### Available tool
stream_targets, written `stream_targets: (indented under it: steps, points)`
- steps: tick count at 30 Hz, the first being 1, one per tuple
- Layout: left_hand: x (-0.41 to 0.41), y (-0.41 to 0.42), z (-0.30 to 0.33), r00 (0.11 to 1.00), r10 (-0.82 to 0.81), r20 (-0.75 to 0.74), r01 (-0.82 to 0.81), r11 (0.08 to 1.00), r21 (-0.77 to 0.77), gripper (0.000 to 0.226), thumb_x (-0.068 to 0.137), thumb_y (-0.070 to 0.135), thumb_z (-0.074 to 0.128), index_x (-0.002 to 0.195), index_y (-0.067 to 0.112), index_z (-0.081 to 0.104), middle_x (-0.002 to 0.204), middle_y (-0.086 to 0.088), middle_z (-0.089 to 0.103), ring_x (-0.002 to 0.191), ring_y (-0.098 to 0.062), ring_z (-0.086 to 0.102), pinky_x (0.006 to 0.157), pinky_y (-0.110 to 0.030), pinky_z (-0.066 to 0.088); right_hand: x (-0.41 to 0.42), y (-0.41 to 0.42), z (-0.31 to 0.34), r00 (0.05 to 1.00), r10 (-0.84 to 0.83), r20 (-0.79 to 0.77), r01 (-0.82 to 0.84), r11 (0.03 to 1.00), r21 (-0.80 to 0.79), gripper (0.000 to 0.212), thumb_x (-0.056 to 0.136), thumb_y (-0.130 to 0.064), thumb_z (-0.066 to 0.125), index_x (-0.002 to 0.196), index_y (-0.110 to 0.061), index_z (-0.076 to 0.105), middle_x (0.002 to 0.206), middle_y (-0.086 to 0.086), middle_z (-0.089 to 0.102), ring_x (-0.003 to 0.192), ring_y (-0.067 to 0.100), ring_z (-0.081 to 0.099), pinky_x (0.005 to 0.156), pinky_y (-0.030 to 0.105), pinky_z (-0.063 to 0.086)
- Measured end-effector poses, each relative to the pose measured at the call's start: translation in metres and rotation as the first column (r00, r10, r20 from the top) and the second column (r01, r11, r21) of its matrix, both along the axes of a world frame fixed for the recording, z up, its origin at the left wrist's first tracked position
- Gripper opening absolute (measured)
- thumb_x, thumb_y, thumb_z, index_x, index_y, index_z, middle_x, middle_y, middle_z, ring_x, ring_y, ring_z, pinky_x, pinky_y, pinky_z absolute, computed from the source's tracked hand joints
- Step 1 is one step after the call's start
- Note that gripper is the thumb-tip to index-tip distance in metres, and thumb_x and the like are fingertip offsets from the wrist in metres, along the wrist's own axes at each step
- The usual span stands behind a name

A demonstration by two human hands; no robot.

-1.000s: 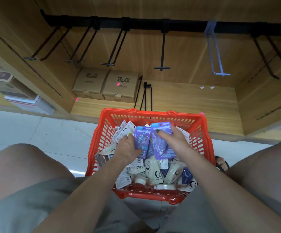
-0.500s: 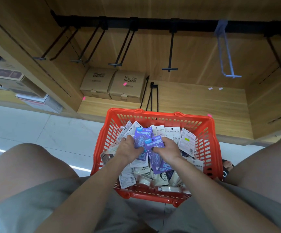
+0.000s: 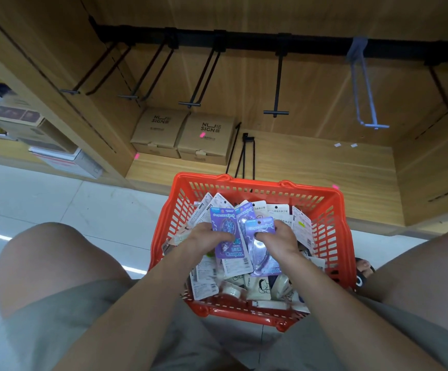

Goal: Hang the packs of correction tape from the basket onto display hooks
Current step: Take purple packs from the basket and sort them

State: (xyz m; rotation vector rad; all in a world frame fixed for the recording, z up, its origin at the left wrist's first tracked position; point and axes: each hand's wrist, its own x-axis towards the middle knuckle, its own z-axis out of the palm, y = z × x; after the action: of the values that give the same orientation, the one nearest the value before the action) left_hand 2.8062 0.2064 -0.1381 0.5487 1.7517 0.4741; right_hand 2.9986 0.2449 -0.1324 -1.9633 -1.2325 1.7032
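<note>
Purple "Campus" correction tape packs [image 3: 228,231] fanned upright over the middle of the red basket [image 3: 324,210], above a heap of white-backed packs [image 3: 206,279] with barcode labels. Left hand [image 3: 204,241] clamped on the left purple pack, right hand [image 3: 281,239] pinching another purple pack [image 3: 261,242] just right of it, thumb on its front, fingers curled behind. Behind the basket, two brown "NU SIGN" boxes [image 3: 185,135] on the wooden shelf; above them, bare black display hooks [image 3: 277,84] on a rail, one light blue hook [image 3: 362,92] to the right.
</note>
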Motion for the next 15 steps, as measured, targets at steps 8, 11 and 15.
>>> stream_targets:
  steps: [8,11,15]
  points:
    - [-0.009,-0.003,0.015,0.999,0.007,-0.049,0.005,0.975,0.221,0.031,0.096,0.018,0.073,0.119,0.032,0.058,0.114,-0.001,0.076,0.102,-0.022,0.075,0.098,-0.051,0.058,-0.008,0.001,0.015,0.996,0.043,0.075,-0.052,0.991,0.122,0.067,0.102,-0.017,0.062,0.162,-0.013,0.031,0.145,0.012,0.057,0.124,0.034,0.063,0.097,0.042,0.051]
    - [-0.018,-0.004,0.024,0.997,0.038,-0.063,-0.023,0.974,0.225,0.038,0.093,0.025,0.076,0.124,0.026,0.052,0.114,-0.003,0.075,0.100,-0.023,0.076,0.096,-0.052,0.059,-0.002,0.008,0.012,0.998,-0.060,-0.008,0.060,0.994,0.087,0.060,0.100,-0.017,0.066,0.155,-0.012,0.044,0.150,0.010,0.055,0.133,0.036,0.057,0.097,0.039,0.047]
    - [-0.023,-0.003,0.039,0.995,0.100,-0.026,-0.092,0.969,0.229,0.045,0.094,0.021,0.076,0.129,0.021,0.047,0.114,-0.006,0.074,0.097,-0.023,0.076,0.086,-0.043,0.062,0.010,0.018,0.013,0.943,-0.264,-0.203,0.253,0.964,-0.078,0.045,0.078,-0.016,0.083,0.120,-0.008,0.067,0.109,0.010,0.073,0.102,0.033,0.070,0.089,0.041,0.055]
